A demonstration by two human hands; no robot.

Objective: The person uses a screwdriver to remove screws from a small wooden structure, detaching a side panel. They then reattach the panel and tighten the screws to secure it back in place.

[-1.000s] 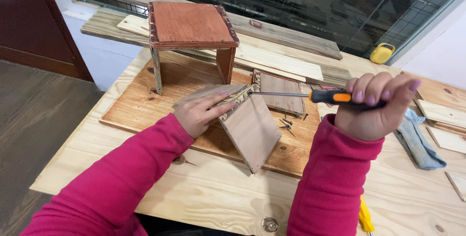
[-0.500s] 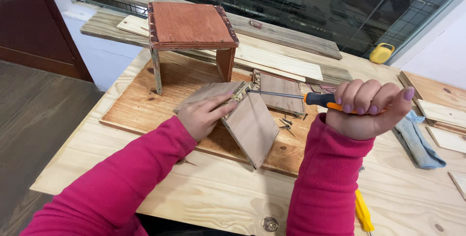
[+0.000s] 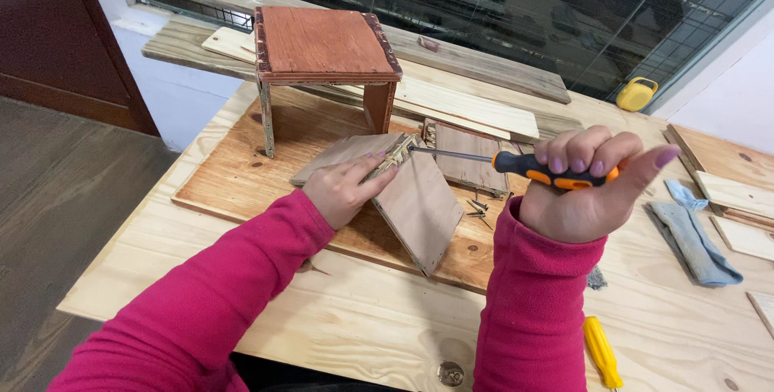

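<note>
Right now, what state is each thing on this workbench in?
Right hand: closed grip on the screwdriver.
Screwdriver: held level, tip at the hinge.
Hinge: joins two small boards, propped like a tent.
Left hand: pressing flat on the left board.
Right board: tilted.
Loose screws: lying scattered.
Yellow screwdriver: lying unused.
Stool: upright.
Cloth: crumpled.
</note>
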